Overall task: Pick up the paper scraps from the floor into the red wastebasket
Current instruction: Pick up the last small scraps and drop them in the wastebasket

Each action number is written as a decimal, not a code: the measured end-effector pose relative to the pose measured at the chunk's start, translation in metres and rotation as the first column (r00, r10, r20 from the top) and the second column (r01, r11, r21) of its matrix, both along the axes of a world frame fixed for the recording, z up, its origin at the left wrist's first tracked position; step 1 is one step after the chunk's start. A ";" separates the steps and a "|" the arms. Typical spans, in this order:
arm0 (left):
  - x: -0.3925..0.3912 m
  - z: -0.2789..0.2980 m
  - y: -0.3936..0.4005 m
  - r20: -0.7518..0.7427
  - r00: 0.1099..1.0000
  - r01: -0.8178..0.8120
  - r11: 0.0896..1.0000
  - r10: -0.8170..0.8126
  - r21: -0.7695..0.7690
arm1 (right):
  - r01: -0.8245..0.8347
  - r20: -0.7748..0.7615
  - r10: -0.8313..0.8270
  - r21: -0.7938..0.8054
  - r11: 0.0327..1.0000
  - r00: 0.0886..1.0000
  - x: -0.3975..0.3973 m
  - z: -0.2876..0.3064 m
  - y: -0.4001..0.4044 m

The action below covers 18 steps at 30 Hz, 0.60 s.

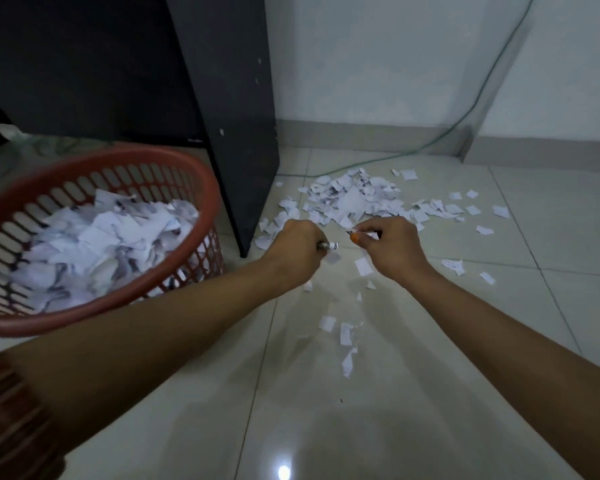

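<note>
The round red plastic lattice wastebasket (94,237) stands on the pale glossy tiled floor (430,358) and already holds a deep heap of white torn paper, filling it well up toward the rim, so a good part of the job looks done. What is left lies to the right of the wastebasket: a dense pile of white paper scraps (354,199) beyond the foot of the black panel-sided cabinet (236,109), looser pieces trailing farther right of that pile, and a thin line of strays nearer the person. Both hands reach toward the near edge of the pile, right of the wastebasket. The left hand (298,249) has its fingers curled around a small white piece that pokes out of the fist; the right hand (392,247) pinches something small with an orange tip, though what it is cannot be made out. A green cable (478,98) runs down the wall and along the floor behind the pile. By my judgement roughly half remains, needing several more handfuls carried left to the wastebasket.
</note>
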<state>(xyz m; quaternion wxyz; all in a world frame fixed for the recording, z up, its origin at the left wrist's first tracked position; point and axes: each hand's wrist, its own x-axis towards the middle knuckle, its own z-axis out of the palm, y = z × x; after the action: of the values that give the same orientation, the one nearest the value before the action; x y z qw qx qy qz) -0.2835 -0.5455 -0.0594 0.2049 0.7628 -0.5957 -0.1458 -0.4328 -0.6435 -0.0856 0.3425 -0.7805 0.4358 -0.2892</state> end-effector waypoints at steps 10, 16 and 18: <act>0.074 0.119 0.049 0.131 0.991 0.001 0.994 0.014 -0.114 | -0.208 0.003 0.210 -0.115 0.971 0.978 0.092 0.101 0.022; 0.135 0.132 0.107 0.076 0.973 -0.208 0.969 0.219 -0.135 | -0.375 -0.008 0.377 -0.130 0.918 0.926 0.152 0.132 0.056; 0.158 0.129 0.124 0.123 0.944 -0.296 0.950 0.307 -0.099 | -0.434 -0.063 0.430 -0.142 0.890 0.901 0.176 0.135 0.071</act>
<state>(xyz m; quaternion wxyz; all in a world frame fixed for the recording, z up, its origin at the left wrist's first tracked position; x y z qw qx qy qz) -0.1251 -0.4214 0.0698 0.2137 0.8445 -0.4897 -0.0363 -0.2563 -0.5727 0.0492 0.3311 -0.8859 0.2332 -0.2264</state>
